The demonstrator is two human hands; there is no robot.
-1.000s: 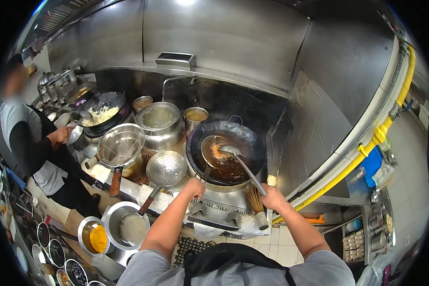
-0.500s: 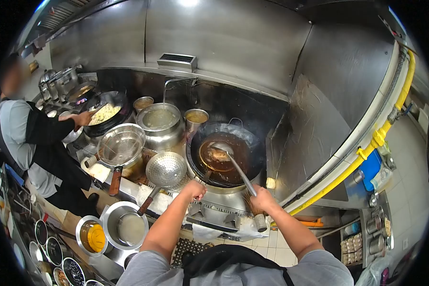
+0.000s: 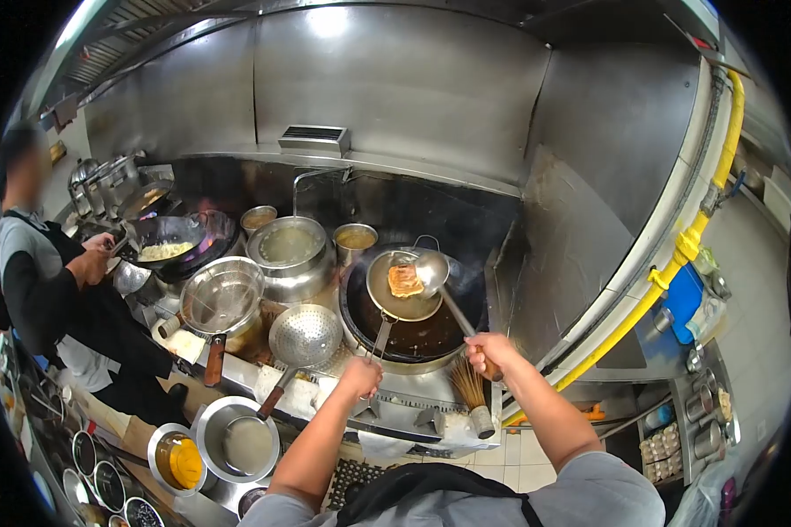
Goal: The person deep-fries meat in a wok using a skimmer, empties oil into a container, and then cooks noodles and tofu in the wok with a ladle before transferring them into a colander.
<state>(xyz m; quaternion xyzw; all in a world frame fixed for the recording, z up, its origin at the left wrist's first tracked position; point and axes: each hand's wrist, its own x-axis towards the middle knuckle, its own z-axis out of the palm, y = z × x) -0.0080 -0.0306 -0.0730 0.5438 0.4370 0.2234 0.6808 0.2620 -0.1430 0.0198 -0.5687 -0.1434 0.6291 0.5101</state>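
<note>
My left hand (image 3: 361,377) grips the handle of a round skimmer (image 3: 399,286), held raised above the black wok (image 3: 466,316). A flat golden-brown piece of fried food (image 3: 405,280) lies in the skimmer. My right hand (image 3: 492,352) holds the long handle of a metal ladle (image 3: 431,270), whose bowl rests against the skimmer's right rim beside the food. Dark oil sits in the wok below.
A perforated strainer (image 3: 305,335), a mesh sieve (image 3: 221,294) and a steel pot (image 3: 290,248) stand left of the wok. A bamboo brush (image 3: 471,393) stands at the stove front. Another person (image 3: 53,290) at the left tends a second wok (image 3: 174,243). Bowls (image 3: 235,436) sit lower left.
The skimmer has risen out of the oil with the fried piece in it, and the ladle came up beside it. The person at the left pulled an arm back and tilted the other wok.
</note>
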